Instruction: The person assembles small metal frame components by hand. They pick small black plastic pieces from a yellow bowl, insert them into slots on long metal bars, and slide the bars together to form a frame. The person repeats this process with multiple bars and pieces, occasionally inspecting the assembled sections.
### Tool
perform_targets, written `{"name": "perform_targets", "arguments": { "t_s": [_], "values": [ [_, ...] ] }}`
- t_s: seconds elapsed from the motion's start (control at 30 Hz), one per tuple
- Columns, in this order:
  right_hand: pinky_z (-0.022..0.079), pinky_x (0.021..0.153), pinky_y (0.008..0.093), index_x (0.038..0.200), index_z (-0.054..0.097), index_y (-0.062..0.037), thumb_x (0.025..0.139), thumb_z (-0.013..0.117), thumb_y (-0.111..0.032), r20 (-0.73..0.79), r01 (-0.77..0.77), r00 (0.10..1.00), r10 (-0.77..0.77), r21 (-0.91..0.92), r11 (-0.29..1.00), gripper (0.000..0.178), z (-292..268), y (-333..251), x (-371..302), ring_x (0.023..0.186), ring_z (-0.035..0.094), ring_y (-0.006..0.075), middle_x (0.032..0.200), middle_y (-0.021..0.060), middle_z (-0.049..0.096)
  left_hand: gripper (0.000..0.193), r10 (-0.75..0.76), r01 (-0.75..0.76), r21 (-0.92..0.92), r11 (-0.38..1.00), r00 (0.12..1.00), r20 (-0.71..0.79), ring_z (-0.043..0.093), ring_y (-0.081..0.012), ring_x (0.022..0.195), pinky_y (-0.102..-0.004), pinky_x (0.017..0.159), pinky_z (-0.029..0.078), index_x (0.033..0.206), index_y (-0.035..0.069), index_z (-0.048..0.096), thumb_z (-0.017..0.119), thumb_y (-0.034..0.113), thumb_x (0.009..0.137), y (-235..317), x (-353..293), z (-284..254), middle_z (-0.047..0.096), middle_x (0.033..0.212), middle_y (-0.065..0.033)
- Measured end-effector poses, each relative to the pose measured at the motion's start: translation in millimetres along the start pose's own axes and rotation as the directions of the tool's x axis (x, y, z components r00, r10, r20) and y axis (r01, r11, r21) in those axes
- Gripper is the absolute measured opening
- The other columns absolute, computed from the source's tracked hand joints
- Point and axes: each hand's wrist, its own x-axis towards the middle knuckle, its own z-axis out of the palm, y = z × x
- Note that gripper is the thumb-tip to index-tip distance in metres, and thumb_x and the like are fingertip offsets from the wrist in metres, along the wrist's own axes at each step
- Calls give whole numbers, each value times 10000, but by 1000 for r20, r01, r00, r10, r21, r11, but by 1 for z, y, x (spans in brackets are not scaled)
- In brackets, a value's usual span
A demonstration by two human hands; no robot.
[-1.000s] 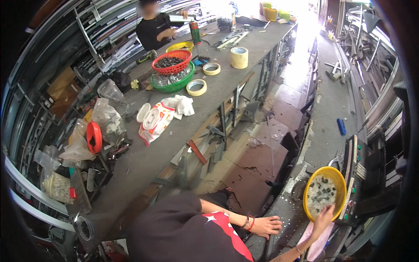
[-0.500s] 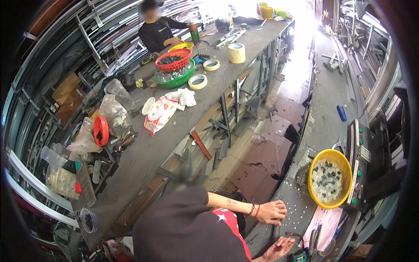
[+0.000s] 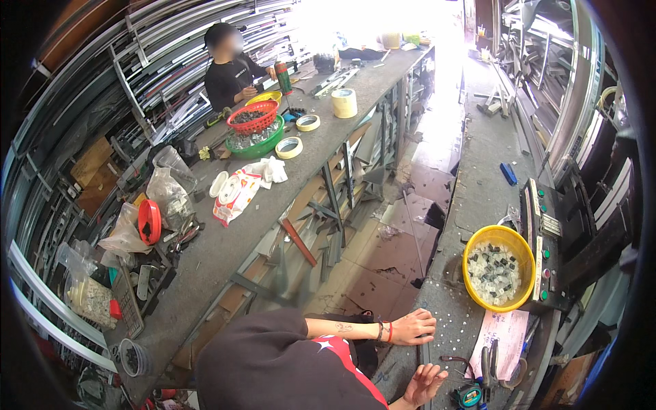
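Note:
My left hand, with a red and a dark band at its wrist, bends its fingers over the far end of a dark narrow strip, perhaps a metal profile. The strip lies on the right-hand bench, running toward my right hand. That hand is beside the strip's near part, fingers loosely curled and apart, with nothing visible in them. Small pale round bits are scattered next to my left hand. A yellow basket holds many clear and black small parts.
Pliers, a tape measure and a pink paper lie right of my hands. A control box stands behind the basket. Across the aisle, a co-worker sits at a long table bearing red and green baskets.
The whole view has shifted, so the benches appear further left. More of the dark strip shows between my hands. My right hand's fingers are more curled. The co-worker's hands have moved.

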Motion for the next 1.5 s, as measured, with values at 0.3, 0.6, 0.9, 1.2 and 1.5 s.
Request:
{"name": "perform_targets", "arguments": {
  "t_s": [0.3,0.6,0.9,1.2,1.5],
  "values": [
    [273,570,253,939,527,-118,934,546,-201,70,-48,996,53,-74,996,85,6,10,2,591,313,95,639,-24,334,318,15,19,249,968,991,-133,463,-237,912,-372,873,361,845,68,528,513,383,889,-8,-1,-1,486,928,-89],
    [272,562,252,938,527,-122,943,531,-194,42,-54,997,59,-109,993,72,7,9,3,590,308,99,638,-16,344,350,-27,63,293,954,992,-125,454,-237,959,-405,909,332,877,93,502,492,443,890,-22,11,-6,471,965,-86],
    [272,562,254,921,525,-144,938,535,-185,109,59,991,-73,129,990,45,3,3,0,566,311,84,617,-31,365,277,385,-388,-2,922,914,130,492,-178,963,-344,868,375,863,111,557,590,315,678,45,-3,51,519,969,-25],
    [439,728,299,1027,563,-54,861,607,-165,-143,-215,974,177,-320,923,205,-22,0,-18,803,534,136,924,43,580,508,347,-261,-245,934,828,441,580,-290,886,-395,778,476,864,95,602,700,428,493,49,21,35,583,926,-102],
    [470,694,260,987,607,-26,913,581,-192,-440,-364,898,11,-727,582,184,69,-22,-1,758,580,97,897,36,610,308,410,-298,-302,906,797,444,573,-234,816,-373,699,467,788,143,557,660,386,630,43,37,32,522,804,-33]
  ]
}}
